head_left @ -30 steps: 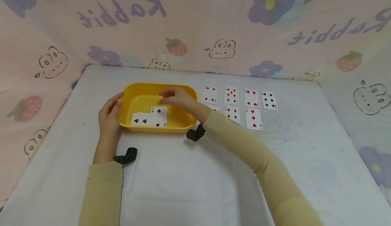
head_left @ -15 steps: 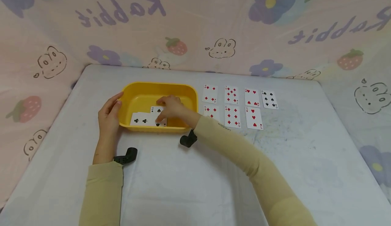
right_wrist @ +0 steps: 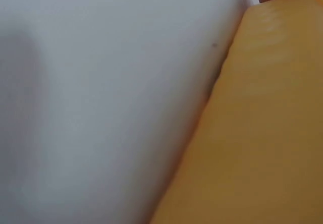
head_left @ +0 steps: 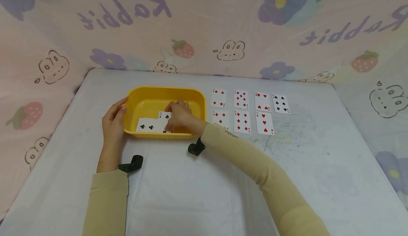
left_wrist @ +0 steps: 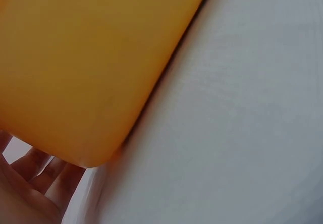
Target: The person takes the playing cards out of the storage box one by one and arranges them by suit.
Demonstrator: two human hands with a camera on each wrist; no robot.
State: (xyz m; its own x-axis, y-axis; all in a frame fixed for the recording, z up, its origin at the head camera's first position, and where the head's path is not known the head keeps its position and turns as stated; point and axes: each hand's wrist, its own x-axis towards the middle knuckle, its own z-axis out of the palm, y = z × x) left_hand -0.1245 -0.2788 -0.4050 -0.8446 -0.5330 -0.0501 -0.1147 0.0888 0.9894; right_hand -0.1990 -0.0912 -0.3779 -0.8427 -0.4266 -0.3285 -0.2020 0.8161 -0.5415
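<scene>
One spade card (head_left: 163,119), long axis near-far, "2" at far L corner, in yellow tray (head_left: 159,135), lengthwise L-R. L hand (head_left: 113,117) clamped on tray; R hand (head_left: 181,116) touches card, can't tell if pinching.

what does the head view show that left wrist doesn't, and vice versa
Only head: the right hand at the two of spades in the yellow tub, seven cards beside it, and the patterned backdrop.
Only left wrist: a close-up of the tub's outer wall, filling much of the frame.
Both: the tub, the left hand at its end, and the white table.
</scene>
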